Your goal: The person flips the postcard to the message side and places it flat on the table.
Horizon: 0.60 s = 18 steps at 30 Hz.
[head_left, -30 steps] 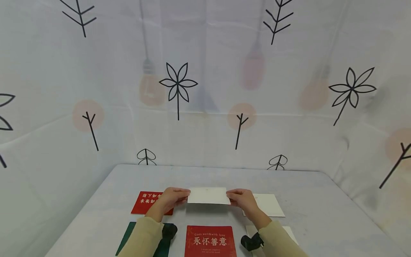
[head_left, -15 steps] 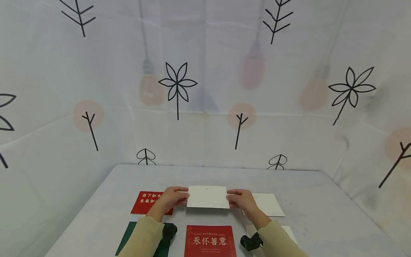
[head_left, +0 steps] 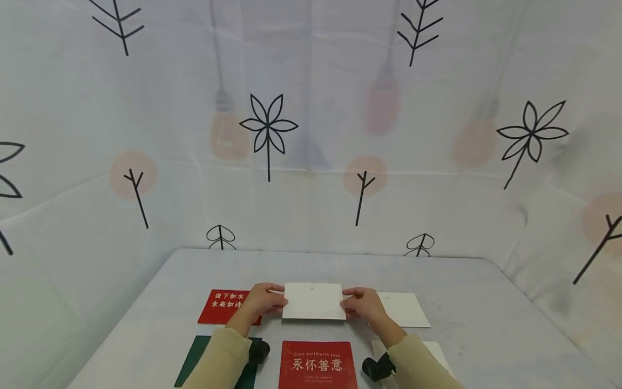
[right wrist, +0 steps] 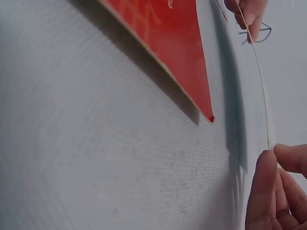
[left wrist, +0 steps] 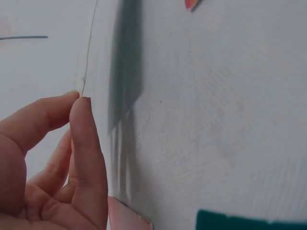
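Observation:
A white card (head_left: 313, 301) is held up between both hands, just above the table, its pale face toward the head camera. My left hand (head_left: 264, 302) pinches its left edge between thumb and fingers. On the opposite edge, my right hand (head_left: 363, 304) has the same kind of pinch. The left wrist view shows the thin card edge (left wrist: 87, 57) between the fingertips, with a shadow beneath it. In the right wrist view the card edge (right wrist: 261, 81) runs from one hand to the other.
A red card with white characters (head_left: 318, 364) lies front centre. Another red card (head_left: 221, 307) is at the left, above a dark green card (head_left: 194, 359). Two white cards lie at the right, the back one (head_left: 405, 310) above the front one (head_left: 437, 354). A patterned cloth (head_left: 311, 210) hangs behind.
The white card has tilted so more of its face shows, and its lower edge has come slightly nearer. Both hands keep their pinch on it.

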### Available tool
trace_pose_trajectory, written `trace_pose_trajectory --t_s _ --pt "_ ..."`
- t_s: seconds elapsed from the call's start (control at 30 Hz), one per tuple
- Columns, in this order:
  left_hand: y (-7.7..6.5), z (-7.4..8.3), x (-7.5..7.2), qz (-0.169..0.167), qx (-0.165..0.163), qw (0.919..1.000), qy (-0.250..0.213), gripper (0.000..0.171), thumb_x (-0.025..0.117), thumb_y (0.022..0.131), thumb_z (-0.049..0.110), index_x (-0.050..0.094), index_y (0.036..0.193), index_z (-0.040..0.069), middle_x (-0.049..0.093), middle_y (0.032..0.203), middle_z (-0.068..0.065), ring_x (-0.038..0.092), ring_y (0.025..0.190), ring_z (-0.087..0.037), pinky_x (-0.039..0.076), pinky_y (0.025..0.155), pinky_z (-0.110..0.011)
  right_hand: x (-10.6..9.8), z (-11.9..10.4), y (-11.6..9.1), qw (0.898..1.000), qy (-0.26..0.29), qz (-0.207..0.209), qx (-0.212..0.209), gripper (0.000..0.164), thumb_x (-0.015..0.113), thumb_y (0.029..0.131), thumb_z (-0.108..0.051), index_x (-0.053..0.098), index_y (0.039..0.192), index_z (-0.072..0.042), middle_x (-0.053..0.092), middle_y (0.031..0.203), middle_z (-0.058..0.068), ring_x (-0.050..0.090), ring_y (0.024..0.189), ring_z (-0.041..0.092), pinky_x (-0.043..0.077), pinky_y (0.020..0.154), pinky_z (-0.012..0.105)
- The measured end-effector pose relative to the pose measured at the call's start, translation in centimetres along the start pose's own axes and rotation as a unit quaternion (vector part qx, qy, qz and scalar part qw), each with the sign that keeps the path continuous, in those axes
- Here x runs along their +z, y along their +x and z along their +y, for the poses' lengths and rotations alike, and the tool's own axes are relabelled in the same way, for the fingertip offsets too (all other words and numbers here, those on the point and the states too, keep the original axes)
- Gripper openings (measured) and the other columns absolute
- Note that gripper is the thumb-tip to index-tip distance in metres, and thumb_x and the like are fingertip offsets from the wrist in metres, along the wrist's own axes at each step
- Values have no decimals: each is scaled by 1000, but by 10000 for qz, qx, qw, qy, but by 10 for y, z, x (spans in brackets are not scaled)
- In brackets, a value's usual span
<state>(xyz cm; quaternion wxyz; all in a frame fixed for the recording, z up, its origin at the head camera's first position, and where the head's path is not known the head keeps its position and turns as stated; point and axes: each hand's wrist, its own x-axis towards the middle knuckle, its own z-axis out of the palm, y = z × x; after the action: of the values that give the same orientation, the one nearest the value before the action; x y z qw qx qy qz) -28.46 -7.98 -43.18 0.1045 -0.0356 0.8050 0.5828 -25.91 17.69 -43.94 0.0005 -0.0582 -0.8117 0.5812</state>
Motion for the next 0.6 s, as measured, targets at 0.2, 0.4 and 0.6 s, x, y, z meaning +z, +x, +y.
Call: trace_pose_trajectory --t_s 0.2,0.4,0.6 --pt "0 1 5 155 -137 9993 304 34 72 79 5 61 111 -2 61 86 -11 60 64 -17 53 60 -26 1 4 2 9998 -177 -71 16 31 67 81 -3 61 109 9 62 77 7 59 64 16 54 59 30" --pt "2 0 8 335 -370 9972 559 33 72 79 8 62 111 2 61 81 -10 61 61 -17 52 57 -25 2 6 3 9997 -241 -82 28 31 68 80 -2 61 108 10 62 78 8 59 64 15 54 59 31" --pt "2 -1 9 420 -483 9947 799 34 73 80 11 62 111 4 62 78 -7 62 57 -16 49 56 -27 3 6 1 9995 -286 -95 57 32 69 79 -2 60 108 10 62 80 8 59 64 15 54 59 31"
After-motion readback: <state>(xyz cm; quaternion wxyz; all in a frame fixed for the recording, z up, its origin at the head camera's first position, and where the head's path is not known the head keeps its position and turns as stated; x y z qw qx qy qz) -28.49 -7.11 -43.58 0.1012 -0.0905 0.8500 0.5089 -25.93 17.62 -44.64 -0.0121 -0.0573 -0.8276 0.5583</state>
